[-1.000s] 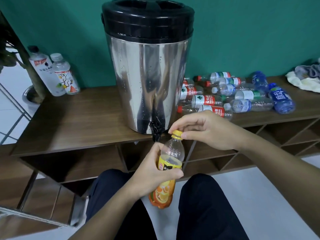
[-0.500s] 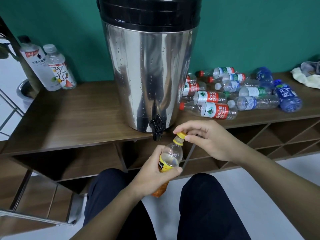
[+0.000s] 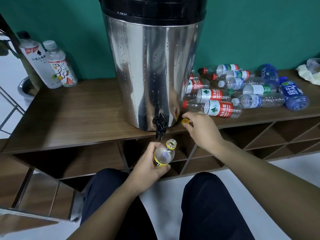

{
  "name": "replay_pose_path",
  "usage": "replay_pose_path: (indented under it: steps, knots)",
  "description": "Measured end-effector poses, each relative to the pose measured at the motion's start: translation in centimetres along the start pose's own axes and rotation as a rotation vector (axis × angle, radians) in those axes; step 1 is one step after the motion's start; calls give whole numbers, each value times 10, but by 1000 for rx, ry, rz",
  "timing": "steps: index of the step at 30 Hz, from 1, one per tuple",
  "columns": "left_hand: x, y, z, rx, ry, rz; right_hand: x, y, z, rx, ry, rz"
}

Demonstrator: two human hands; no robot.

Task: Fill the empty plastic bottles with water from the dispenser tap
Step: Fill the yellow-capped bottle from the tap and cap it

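Holding the small clear plastic bottle with the yellow label in my left hand, fingers wrapped round its labelled middle, mouth open and tilted up just below the black dispenser tap at the front edge of the wooden tabletop. My right hand pinches the round yellow cap between thumb and fingertips, low over the tabletop's front edge, beside the tall steel water dispenser.

Handling, as I judge it: empty, the bottle weighs next to nothing and its thin wall will dent under a hard squeeze, so a light wrap at the label band is best; the bare shoulder looks slicker. It will grow heavy as it fills, and drips may wet the plastic, so I should firm up then.

Lying empty bottles are heaped on the tabletop right of the dispenser; two upright bottles stand near its back left corner.
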State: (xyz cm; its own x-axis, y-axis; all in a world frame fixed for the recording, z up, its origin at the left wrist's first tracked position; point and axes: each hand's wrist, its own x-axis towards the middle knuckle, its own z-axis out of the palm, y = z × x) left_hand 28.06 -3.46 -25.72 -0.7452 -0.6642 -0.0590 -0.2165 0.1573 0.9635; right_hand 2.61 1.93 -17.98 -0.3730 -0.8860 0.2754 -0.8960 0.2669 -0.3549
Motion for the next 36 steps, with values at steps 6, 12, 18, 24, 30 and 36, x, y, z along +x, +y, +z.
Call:
replay_pose_path:
  steps: [6,12,18,24,30,36]
  knots:
    - [4,-14,-4,32,26,-96,-7,-7,-14,-65,85,-31]
    - [4,-17,-3,-191,61,-143,-20,-61,-46,347,54,-52]
    - [1,-4,-2,-266,114,-53,-20,-110,-62,496,-34,-117]
    - [-2,-1,3,-268,150,-20,-13,-123,-61,392,-48,-121]
    - [2,-6,2,-272,170,-10,-14,-121,-56,410,-11,-113]
    - [3,-10,-2,-231,173,-16,-18,-114,-54,484,-2,-21]
